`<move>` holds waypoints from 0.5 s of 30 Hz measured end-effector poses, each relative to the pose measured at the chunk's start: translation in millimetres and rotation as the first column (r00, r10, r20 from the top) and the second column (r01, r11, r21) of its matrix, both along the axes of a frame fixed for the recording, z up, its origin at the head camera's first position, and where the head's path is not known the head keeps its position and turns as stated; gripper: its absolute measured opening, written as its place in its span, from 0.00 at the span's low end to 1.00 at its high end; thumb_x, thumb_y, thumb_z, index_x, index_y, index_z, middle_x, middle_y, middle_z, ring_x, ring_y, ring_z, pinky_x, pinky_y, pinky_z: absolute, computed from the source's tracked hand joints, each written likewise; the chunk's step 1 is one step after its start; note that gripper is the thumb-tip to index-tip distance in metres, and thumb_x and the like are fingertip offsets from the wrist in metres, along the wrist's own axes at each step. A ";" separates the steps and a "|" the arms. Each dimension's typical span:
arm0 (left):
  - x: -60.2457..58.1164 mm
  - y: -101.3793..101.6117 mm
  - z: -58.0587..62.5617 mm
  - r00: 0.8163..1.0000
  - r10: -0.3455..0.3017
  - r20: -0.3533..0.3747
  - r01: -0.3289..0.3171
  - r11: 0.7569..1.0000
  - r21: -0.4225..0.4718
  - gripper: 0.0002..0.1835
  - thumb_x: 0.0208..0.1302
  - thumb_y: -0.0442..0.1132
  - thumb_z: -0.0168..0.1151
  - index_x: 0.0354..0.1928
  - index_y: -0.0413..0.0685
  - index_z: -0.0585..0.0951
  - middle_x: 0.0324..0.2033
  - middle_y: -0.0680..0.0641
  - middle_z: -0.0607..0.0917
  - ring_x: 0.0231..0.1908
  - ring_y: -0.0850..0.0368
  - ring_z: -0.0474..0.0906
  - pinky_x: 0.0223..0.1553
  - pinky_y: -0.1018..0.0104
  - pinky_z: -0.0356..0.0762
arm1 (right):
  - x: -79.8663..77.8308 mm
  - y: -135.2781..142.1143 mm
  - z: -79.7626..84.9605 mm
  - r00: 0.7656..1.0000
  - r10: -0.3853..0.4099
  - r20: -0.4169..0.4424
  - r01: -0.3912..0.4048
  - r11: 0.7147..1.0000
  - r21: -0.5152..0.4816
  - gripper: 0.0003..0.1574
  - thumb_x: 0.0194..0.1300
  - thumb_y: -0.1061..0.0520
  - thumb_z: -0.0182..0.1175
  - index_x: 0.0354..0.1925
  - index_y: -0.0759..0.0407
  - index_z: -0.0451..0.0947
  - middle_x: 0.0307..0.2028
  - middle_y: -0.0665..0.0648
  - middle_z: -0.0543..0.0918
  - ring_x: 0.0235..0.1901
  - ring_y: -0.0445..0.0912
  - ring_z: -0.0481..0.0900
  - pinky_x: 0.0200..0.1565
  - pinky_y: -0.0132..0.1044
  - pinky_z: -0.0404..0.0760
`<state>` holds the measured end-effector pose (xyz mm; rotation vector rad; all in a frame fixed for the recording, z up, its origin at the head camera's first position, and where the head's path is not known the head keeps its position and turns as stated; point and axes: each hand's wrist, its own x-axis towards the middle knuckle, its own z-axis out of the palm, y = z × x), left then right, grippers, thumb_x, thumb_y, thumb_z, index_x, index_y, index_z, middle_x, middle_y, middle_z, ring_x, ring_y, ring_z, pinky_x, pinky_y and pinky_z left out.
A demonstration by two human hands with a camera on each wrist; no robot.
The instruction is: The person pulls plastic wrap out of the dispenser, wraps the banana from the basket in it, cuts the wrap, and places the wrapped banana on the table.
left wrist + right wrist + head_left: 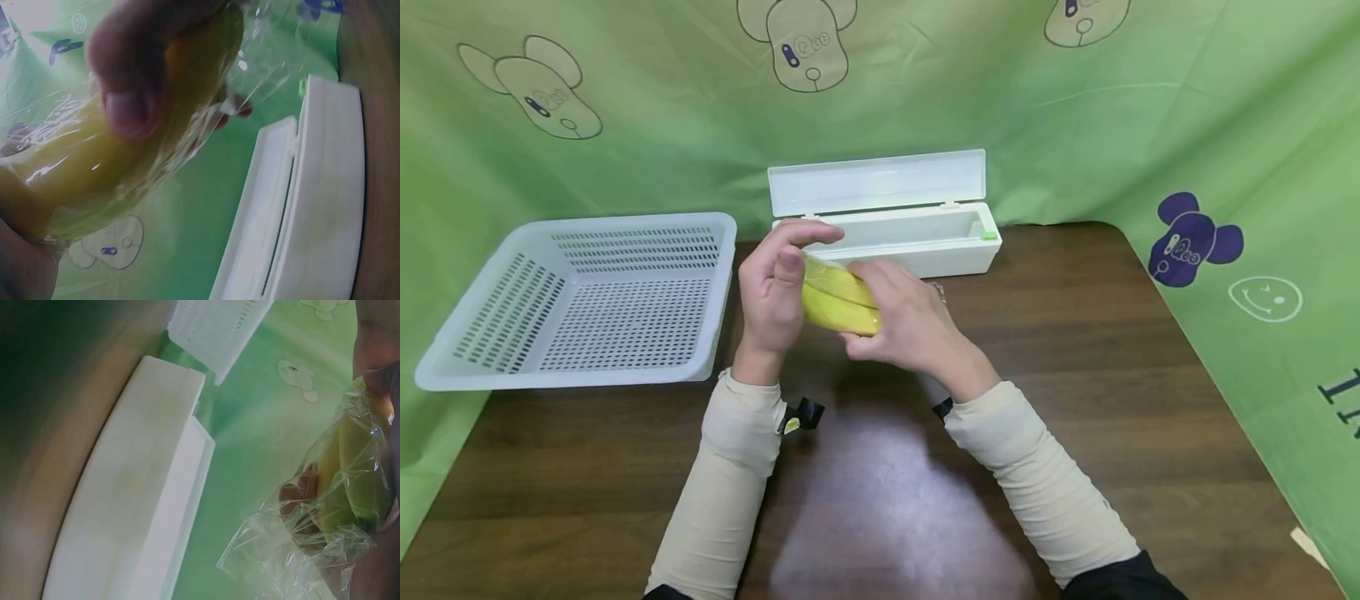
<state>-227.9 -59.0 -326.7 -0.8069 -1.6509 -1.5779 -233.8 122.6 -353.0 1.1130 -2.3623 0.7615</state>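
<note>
Yellow bananas, wrapped in clear plastic film, are held above the table in front of the long white box. My right hand grips them from the right, its thumb below and fingers over the top. On the left, my left hand touches the other end with its palm side, thumb raised and fingers loosely extended. Loose film sticks out past the fruit in the right wrist view. A thumb presses on the wrapped bananas in the left wrist view.
The long white box stands at the back with its hinged lid raised and a green piece at its right end. A white perforated basket sits at left. Green printed cloth hangs behind the brown wooden table.
</note>
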 end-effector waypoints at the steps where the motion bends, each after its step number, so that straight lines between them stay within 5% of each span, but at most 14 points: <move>1: -0.1 1.9 -0.6 1.000 -0.008 -0.004 0.008 1.000 0.025 0.40 0.77 0.63 0.45 0.40 0.26 0.84 0.38 0.35 0.86 0.45 0.45 0.82 0.54 0.49 0.76 | 0.1 0.7 0.4 1.000 0.000 0.001 0.000 1.000 -0.009 0.45 0.43 0.49 0.76 0.58 0.64 0.73 0.46 0.58 0.78 0.41 0.50 0.74 0.35 0.43 0.77; 7: -0.2 9.9 -2.2 1.000 -0.019 -0.010 0.021 0.989 0.143 0.37 0.78 0.59 0.47 0.37 0.24 0.82 0.34 0.34 0.85 0.41 0.47 0.82 0.49 0.53 0.78 | 1.2 1.9 3.5 1.000 0.020 0.019 -0.019 0.999 -0.051 0.44 0.43 0.50 0.75 0.58 0.63 0.73 0.45 0.58 0.79 0.39 0.49 0.73 0.36 0.42 0.76; 15: -2.1 20.1 -3.1 0.999 -0.040 -0.015 0.043 0.943 0.330 0.27 0.75 0.45 0.46 0.37 0.20 0.79 0.31 0.41 0.84 0.34 0.50 0.82 0.39 0.62 0.81 | 5.2 1.5 6.6 0.996 0.032 0.081 -0.023 0.994 -0.106 0.44 0.42 0.49 0.75 0.58 0.62 0.74 0.46 0.56 0.79 0.38 0.46 0.73 0.35 0.40 0.76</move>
